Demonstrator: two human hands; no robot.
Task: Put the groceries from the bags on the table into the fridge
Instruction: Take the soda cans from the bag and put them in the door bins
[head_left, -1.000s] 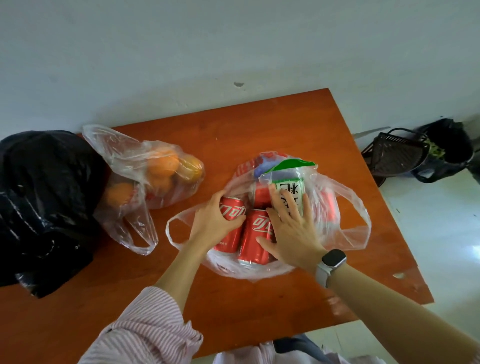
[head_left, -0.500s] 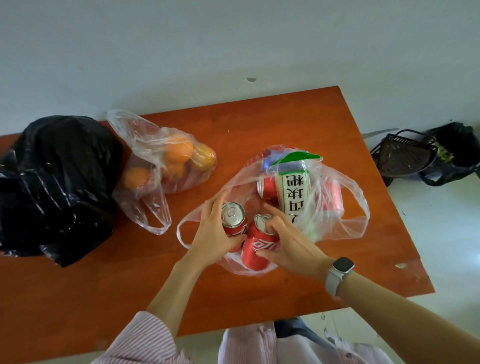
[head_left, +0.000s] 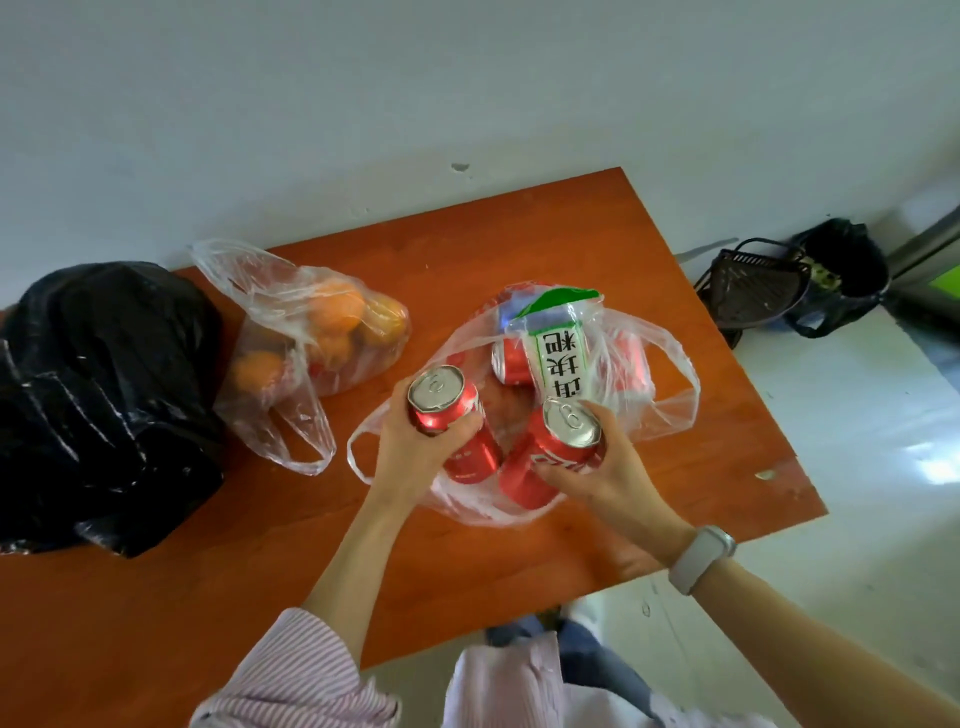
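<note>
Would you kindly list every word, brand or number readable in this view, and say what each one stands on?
Green-and-white carton: large black Chinese characters, upside down to the camera; I cannot read them with confidence.
Red can in the right hand: white script logo, partly covered by fingers, not legible.
Red can in the left hand: small white print, too blurred.
Nothing else bears text.

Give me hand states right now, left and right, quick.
Left hand: closed on a red soda can, lifted over the clear bag.
Right hand: closed on a second red can.
</note>
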